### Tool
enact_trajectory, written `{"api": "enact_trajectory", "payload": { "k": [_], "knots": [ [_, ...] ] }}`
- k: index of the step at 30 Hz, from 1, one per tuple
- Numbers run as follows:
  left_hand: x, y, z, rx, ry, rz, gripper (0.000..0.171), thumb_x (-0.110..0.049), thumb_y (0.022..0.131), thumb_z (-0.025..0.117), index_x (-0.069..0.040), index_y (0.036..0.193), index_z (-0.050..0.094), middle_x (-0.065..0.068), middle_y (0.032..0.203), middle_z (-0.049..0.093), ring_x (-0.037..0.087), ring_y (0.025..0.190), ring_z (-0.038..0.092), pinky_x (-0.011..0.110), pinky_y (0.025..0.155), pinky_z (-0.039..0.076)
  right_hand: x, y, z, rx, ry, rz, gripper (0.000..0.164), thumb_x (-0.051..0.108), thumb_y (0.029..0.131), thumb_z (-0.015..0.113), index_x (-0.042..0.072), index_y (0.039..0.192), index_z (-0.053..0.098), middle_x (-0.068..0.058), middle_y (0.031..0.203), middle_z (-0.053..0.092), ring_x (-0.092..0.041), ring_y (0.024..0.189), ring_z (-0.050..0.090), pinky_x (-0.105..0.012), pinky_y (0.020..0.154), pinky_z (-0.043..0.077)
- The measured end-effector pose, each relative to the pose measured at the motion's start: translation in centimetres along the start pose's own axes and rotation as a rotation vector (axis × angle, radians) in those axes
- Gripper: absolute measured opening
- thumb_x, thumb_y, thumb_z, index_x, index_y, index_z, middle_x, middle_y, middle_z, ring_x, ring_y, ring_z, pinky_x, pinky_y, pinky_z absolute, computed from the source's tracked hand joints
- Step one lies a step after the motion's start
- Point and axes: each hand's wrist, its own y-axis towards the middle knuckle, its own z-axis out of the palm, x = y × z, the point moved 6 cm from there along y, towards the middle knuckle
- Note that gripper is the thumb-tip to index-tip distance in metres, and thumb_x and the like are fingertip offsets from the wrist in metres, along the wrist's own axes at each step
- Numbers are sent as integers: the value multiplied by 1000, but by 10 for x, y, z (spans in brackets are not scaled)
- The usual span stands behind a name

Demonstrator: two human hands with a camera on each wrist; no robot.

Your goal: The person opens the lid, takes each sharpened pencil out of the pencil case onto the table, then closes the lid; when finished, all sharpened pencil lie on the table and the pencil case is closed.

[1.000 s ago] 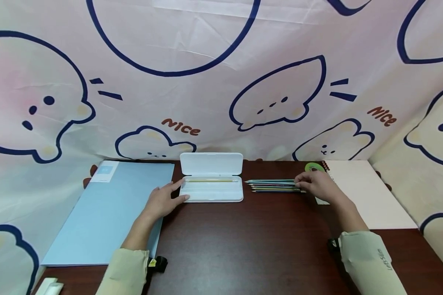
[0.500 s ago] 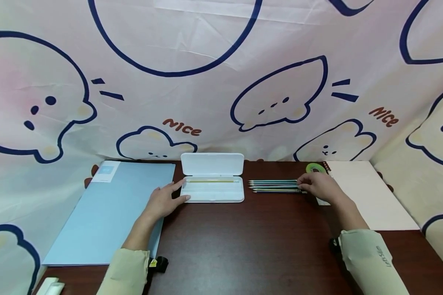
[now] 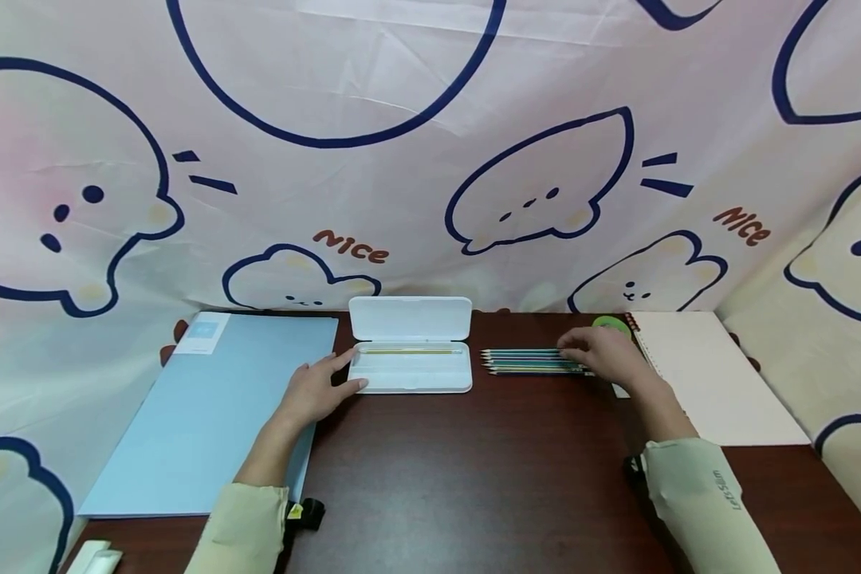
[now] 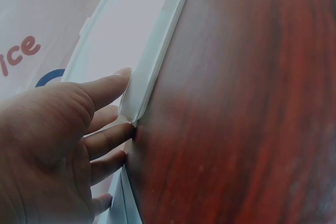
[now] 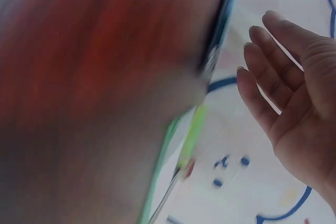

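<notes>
A white pencil case (image 3: pixel 410 384) stands with its lid up at the back middle of the table, a single yellowish pencil (image 3: pixel 412 351) lying along its back side. My left hand (image 3: pixel 317 392) touches the case's left end, thumb on the front rim and the other fingers fairly straight beside the end wall. Right of the case lies a row of several pencils (image 3: pixel 520 363), points to the left. Over their right ends is my right hand (image 3: pixel 603 355). In the right wrist view this hand (image 5: pixel 299 85) has loosely bent fingers with nothing between them, apart from the pencils.
A large light blue folder or board (image 3: pixel 229 406) lies at the left. At the right are a white spiral-bound pad (image 3: pixel 717 375) and a green tape roll (image 3: pixel 611 322). A white object (image 3: pixel 95 558) sits at the front left corner. Patterned cloth (image 3: pixel 416 199) hangs behind.
From the pencils' right ends, my right hand has moved a little left, over the row. The top pencil has slid slightly right, so the points line up more. My left hand stays put.
</notes>
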Motion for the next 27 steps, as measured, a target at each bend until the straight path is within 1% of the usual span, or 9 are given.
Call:
{"api": "enact_trajectory", "payload": {
  "k": [5,8,10,15,19,23,27],
  "knots": [
    [0,0,0,-4,20,7,68,-40,99,64,-18,158,38,28,153,46,47,145,39,67,122,18,39,18,3,-11,71,-59,16,28,98,68,20,110,77,-1,110,77,-20,95,68,-47,86,55],
    [0,0,0,-6,14,7,68,-40,99,64,-19,158,38,28,153,46,47,145,39,67,122,18,59,29,7,-19,100,-92,17,29,98,68,21,110,77,0,110,77,-19,93,67,-46,85,55],
    [0,0,0,-6,7,2,68,-40,98,65,-19,157,39,28,154,45,47,145,39,67,123,17,70,35,11,-17,111,-99,18,30,98,68,20,110,77,0,110,77,-19,91,65,-45,85,55],
    [2,0,1,-2,-4,-14,69,-41,98,65,-19,157,38,28,155,43,48,146,37,67,122,17,93,48,22,11,156,-96,21,30,98,68,18,113,77,0,111,76,-19,95,66,-45,89,55],
    [3,0,1,-5,-1,-15,69,-42,97,65,-19,157,39,29,154,43,49,145,38,68,122,17,113,55,30,26,187,-146,22,28,97,69,17,115,78,1,113,77,-19,101,69,-45,92,56],
    [4,0,1,-9,-4,-9,70,-42,97,66,-19,157,39,29,154,44,49,145,39,68,122,17,131,61,37,36,193,-206,21,26,97,70,19,114,79,2,115,77,-17,101,70,-43,90,57],
    [3,0,1,-13,-11,-1,69,-41,97,66,-18,157,40,29,153,46,48,144,40,67,122,17,142,67,45,45,183,-214,20,25,97,70,21,114,79,4,115,77,-13,97,70,-38,87,57]
  ]
}}
